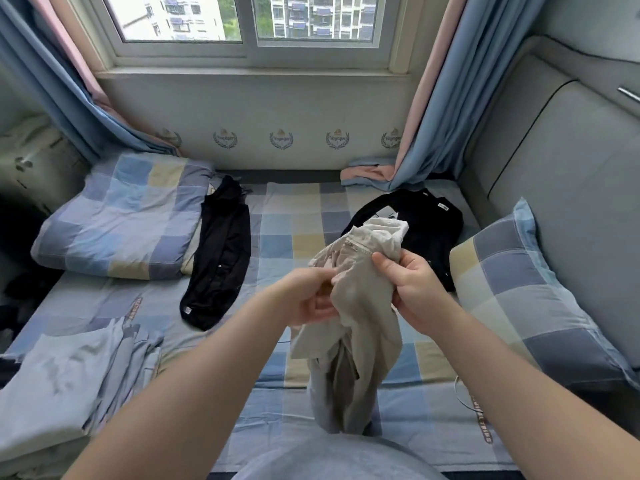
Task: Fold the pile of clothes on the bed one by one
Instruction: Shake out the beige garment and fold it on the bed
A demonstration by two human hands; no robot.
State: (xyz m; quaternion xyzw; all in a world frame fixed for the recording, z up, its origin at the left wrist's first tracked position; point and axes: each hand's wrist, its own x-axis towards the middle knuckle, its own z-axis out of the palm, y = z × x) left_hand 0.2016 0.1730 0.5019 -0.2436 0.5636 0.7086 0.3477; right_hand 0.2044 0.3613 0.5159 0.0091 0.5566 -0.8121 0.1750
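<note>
A crumpled beige garment (360, 327) with a zip near its top hangs above the checked bed (287, 237). My left hand (308, 296) pinches its left edge, and my right hand (412, 289) grips its upper right part. Its lower end trails down to the bed in front of me. A black garment (221, 251) lies stretched out on the bed to the left. Another black garment (429, 220) lies at the back right, partly hidden by the beige one. Light blue folded clothes (69, 375) sit at the near left.
A folded checked quilt (121, 216) lies at the back left and a checked pillow (526, 292) at the right by the grey padded headboard (568, 188). Blue and pink curtains (436, 109) hang beside the window, their ends resting on the bed.
</note>
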